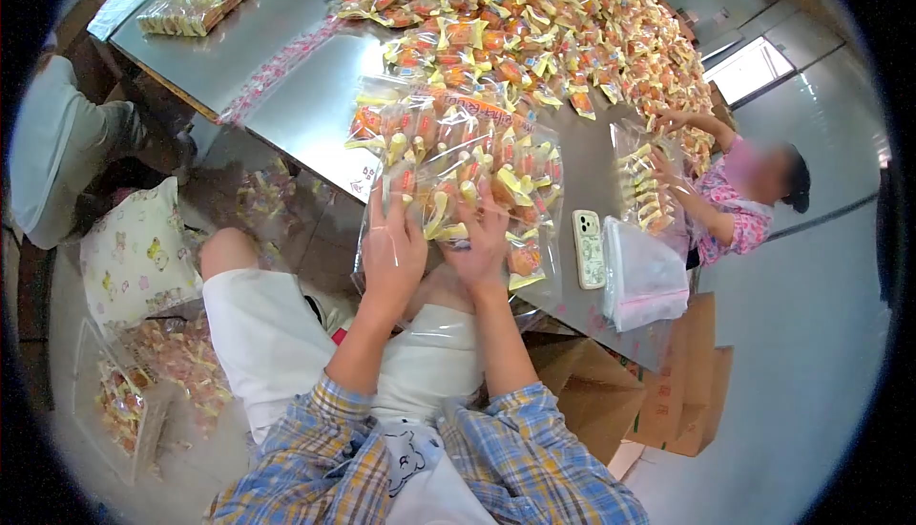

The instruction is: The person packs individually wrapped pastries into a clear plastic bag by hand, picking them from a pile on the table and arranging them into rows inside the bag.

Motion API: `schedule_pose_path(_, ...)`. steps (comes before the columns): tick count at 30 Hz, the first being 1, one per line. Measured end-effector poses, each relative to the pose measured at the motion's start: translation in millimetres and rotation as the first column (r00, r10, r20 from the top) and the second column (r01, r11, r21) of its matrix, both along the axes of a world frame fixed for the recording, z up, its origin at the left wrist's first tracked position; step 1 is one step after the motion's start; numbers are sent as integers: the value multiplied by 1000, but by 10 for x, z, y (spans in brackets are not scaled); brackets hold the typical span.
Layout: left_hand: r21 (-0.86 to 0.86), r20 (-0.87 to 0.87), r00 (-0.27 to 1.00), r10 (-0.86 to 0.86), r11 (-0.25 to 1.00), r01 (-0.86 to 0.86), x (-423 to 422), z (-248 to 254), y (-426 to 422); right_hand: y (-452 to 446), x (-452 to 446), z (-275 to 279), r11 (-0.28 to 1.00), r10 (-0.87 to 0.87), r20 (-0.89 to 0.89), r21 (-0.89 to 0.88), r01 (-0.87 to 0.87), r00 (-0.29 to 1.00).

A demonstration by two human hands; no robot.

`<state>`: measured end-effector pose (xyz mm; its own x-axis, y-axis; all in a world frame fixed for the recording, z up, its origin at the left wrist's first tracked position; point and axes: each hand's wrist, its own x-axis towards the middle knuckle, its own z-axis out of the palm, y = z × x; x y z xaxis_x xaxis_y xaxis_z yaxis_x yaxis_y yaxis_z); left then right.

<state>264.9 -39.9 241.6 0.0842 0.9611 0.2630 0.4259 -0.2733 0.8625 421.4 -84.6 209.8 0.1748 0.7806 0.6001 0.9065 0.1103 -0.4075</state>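
Note:
A clear plastic bag [549, 153] lies at the table's near edge, with several rows of small wrapped snacks [448, 134] in it. The snacks have orange middles and pale yellow twisted ends. My left hand [394, 248] rests on the lower left of the rows, fingers stretched out and apart. Beside it, my right hand [482, 243] touches the lower middle, its fingers also extended. Loose plastic spreads around both wrists; whether my hands are inside the bag or over it, I cannot tell.
A big heap of wrapped snacks [534, 10] covers the far table. A phone [588, 248] and stacked clear bags [644, 277] lie right. A packed bag [198, 0] is far left. Cardboard boxes [673, 382] stand below. A co-worker [735, 200] handles a bag at right; another person sits left.

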Motion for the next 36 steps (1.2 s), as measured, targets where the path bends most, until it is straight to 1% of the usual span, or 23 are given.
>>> schedule_pose_path(1, 14, 29, 999, 19, 1000, -19, 6, -13, -17, -2, -4, -8, 1000, 9, 12, -14, -9, 1000)
schedule_pose_path(2, 49, -20, 999, 36, 998, -35, -10, 17, -55, -9, 6, -13, 1000, 16, 25, -27, -16, 1000)
schedule_pose_path(5, 230, -37, 998, 51, 972, -41, -19, -76, -130, -35, 34, -11, 997, 21, 69, -74, -16, 997)
schedule_pose_path(6, 229, 11, 999, -35, 973, 32, -26, -89, -180, -31, 50, -6, 996, 21, 86, -89, -13, 996)
schedule_pose_path(9, 326, -217, 964, -153, 920, 220, -35, -66, -145, -12, 101, -70, 998, 69, 81, 2, -69, 994)
schedule_pose_path(10, 313, -267, 954, -137, 924, 220, -19, -62, -125, -15, 100, -77, 998, 56, 73, -23, -54, 996)
schedule_pose_path(12, 313, -277, 955, -103, 930, 191, 2, -108, -92, -15, 105, -83, 997, 34, 63, -72, -29, 997)
schedule_pose_path(13, 317, -279, 956, -84, 932, 175, 12, -115, -64, 0, 118, -80, 998, 40, 73, -42, -37, 997)
schedule_pose_path(14, 342, -326, 941, -93, 916, 209, 2, -121, -48, 11, 123, -88, 999, 45, 81, -13, -44, 996)
schedule_pose_path(15, 336, -288, 946, -147, 910, 244, -2, -134, -20, 8, 120, -101, 999, 49, 85, 12, -50, 995)
schedule_pose_path(17, 327, -212, 945, -251, 893, 311, -26, -151, 54, 19, 84, -69, 994, 87, 18, 63, -88, 996)
schedule_pose_path(18, 311, -157, 947, -278, 897, 315, -45, -146, 76, 30, 75, -51, 990, 108, -13, 92, -107, 994)
schedule_pose_path(21, 378, -37, 975, -220, 900, 218, 6, -290, 155, 28, 122, -80, 984, 133, -51, 125, -126, 990)
schedule_pose_path(22, 340, -43, 982, -185, 921, 188, 1, -182, 129, 16, 131, -86, 984, 133, -54, 129, -125, 990)
schedule_pose_path(25, 359, -92, 984, -155, 916, 178, -6, -151, 143, -5, 152, -99, 979, 138, -56, 159, -127, 989)
schedule_pose_path(28, 324, -72, 977, -201, 922, 213, -74, -142, 150, 30, 134, -143, 967, 127, -37, 229, -115, 991)
schedule_pose_path(31, 307, -142, 973, -184, 926, 220, -82, -157, 165, 9, 94, -16, 988, 48, -57, 146, -39, 997)
schedule_pose_path(32, 274, -163, 960, -227, 924, 265, -79, -157, 191, 3, 117, -46, 991, 35, -6, 130, -34, 999)
schedule_pose_path(35, 240, -342, 900, -269, 902, 360, -129, -62, 195, 7, 121, -171, 995, 61, -26, 87, -58, 998)
schedule_pose_path(36, 193, -396, 870, -293, 900, 391, -153, -39, 196, 11, 131, -191, 990, 77, -2, 120, -77, 997)
